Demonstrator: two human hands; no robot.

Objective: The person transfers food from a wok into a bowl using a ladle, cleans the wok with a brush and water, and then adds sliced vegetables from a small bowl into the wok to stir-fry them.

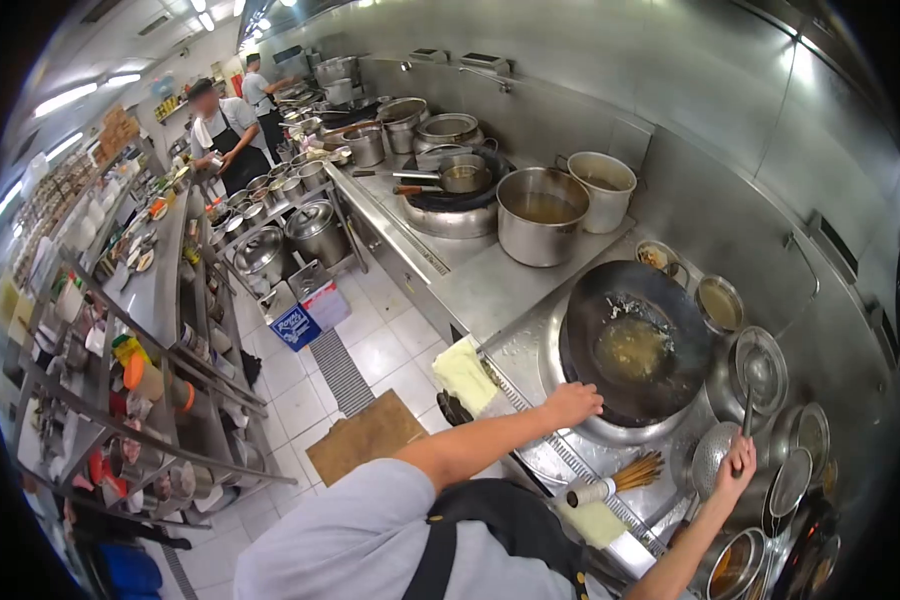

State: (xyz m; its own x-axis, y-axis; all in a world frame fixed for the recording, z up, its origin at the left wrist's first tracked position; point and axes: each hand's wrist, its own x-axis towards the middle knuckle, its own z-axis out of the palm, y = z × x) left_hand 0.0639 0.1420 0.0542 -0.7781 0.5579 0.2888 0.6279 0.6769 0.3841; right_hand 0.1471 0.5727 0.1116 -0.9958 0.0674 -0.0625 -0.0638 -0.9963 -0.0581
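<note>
A dark wok sits on the round burner in front of me, with yellowish liquid and small pale bits in its bottom. My left hand has its fingers curled at the near left edge of the wok, gripping the rim. To the right, my right hand is closed around the handle of a ladle. The ladle's bowl rests over a round metal container beside the wok. Close to that hand lies a perforated metal skimmer. A bamboo brush lies on the counter between my arms.
A steel pot of liquid and a paler pot stand beyond the wok. Round strainers and a container of orange liquid line the right side. A folded yellow cloth lies at the counter edge. Two people work farther back.
</note>
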